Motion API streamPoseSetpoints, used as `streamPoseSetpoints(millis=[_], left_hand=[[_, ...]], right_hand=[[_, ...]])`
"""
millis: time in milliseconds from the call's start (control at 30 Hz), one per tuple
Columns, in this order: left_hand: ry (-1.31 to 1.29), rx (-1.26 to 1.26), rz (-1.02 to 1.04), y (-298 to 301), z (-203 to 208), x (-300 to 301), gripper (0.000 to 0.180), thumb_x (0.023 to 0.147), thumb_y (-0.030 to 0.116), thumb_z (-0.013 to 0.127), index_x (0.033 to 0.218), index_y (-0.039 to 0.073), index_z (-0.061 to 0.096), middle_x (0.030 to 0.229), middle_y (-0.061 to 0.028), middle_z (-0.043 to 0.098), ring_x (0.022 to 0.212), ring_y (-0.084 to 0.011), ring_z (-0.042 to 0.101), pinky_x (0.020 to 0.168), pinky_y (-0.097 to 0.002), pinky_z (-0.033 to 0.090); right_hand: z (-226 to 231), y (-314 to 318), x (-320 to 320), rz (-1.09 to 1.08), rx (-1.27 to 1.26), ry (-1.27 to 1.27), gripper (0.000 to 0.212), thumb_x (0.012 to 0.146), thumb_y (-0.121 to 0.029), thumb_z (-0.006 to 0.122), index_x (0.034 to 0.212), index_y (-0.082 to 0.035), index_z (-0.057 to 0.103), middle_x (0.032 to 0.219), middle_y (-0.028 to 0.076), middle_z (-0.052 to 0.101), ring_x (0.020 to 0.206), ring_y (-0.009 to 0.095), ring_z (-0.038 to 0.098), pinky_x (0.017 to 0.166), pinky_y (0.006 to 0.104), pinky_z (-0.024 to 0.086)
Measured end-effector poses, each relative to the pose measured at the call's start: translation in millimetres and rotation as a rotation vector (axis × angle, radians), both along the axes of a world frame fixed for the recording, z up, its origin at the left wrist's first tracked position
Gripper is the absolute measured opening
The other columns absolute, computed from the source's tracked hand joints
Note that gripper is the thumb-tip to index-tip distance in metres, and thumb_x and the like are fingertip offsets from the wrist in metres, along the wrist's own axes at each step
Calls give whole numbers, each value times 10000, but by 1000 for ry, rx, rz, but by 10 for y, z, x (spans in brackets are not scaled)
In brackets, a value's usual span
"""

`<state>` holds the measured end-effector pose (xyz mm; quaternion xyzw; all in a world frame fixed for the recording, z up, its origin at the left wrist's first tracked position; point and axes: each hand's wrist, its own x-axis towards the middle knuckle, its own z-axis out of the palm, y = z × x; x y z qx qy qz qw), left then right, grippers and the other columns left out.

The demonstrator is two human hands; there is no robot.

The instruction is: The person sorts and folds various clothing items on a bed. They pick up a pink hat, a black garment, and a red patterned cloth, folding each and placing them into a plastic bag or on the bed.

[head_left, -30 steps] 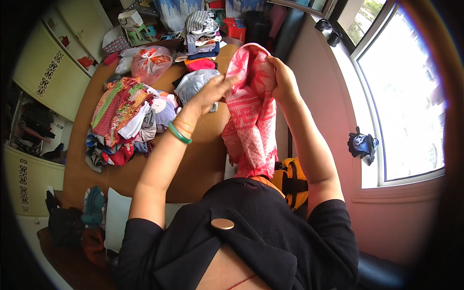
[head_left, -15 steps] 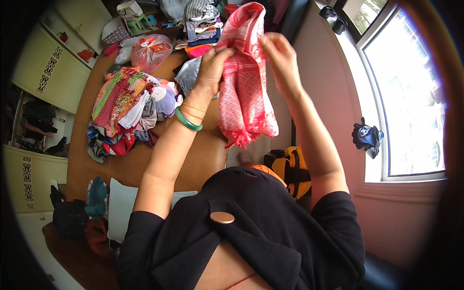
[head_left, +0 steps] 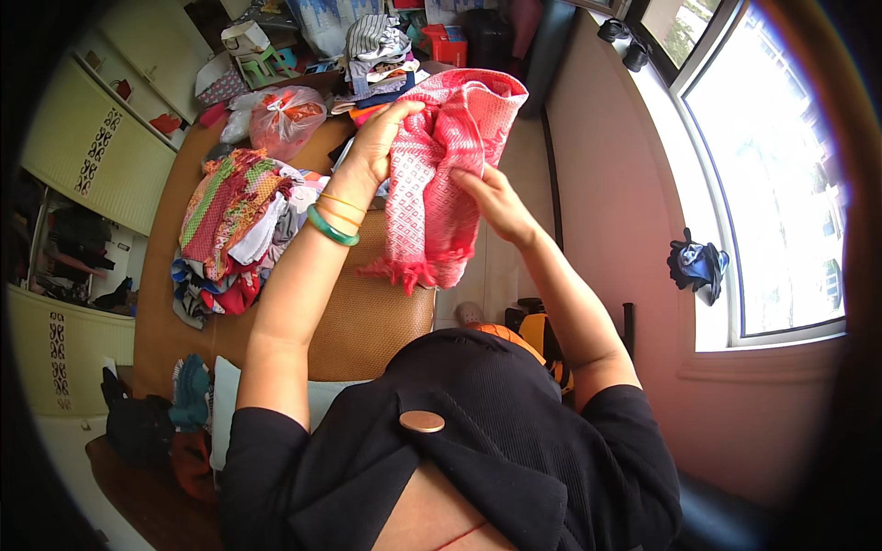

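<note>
A red-and-white patterned scarf (head_left: 413, 197) with a fringed lower end hangs in the air before me, folded over on itself. Its upper left side is gripped by my left hand (head_left: 375, 142), whose wrist carries a green bangle and a yellow band. My right hand (head_left: 496, 202) pinches the cloth lower down at its right side, thumb in front and fingers partly hidden. The scarf's top forms a loose loop that leans to the right.
On the brown mat-covered bed (head_left: 367, 321) lies a heap of mixed clothes (head_left: 234, 234). Behind it are a tied plastic bag (head_left: 285, 121) and a stack of folded clothes (head_left: 375, 69). A window (head_left: 772, 184) is at the right, cabinets (head_left: 83, 147) at the left.
The scarf has come lower and its upper part now flops over to the right. My right hand has moved down and left along the cloth; my left hand has shifted slightly left.
</note>
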<state>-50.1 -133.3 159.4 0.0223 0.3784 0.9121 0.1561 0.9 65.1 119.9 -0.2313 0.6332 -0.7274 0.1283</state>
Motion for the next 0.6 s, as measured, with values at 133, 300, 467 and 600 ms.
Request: streamPoseSetpoints(millis=[133,300,467,600], left_hand=[[-141,96,-154,-67,173,72,230,850,140,564,1037,11,600,971,-144,663,853,-255,654,798,-406,537],[-66,-52,-74,-503,447,279,148,819,113,626,952,48,623,890,-108,677,777,-208,666,730,-370,560],[301,-673,233,-1253,918,662,132,847,123,612,963,59,611,913,-19,640,810,-90,609,745,-241,503],[616,-1414,10,-1104,1273,1164,355,796,200,668,1056,-26,580,934,-50,644,827,-141,592,777,-278,465]], right_hand=[[13,109,-13,85,-289,-314,243,942,-191,482,1100,-30,573,1036,5,606,939,84,556,838,247,438],[-101,529,-650,-277,-293,-286,245,928,-182,456,1057,-24,592,935,35,620,796,109,560,719,258,471],[504,1647,-1383,-650,294,377,236,922,-153,428,910,-15,618,753,11,584,682,76,492,630,256,427],[1299,1758,-1748,-1103,659,891,271,910,-257,411,989,-81,602,866,220,630,803,405,608,709,462,481]])
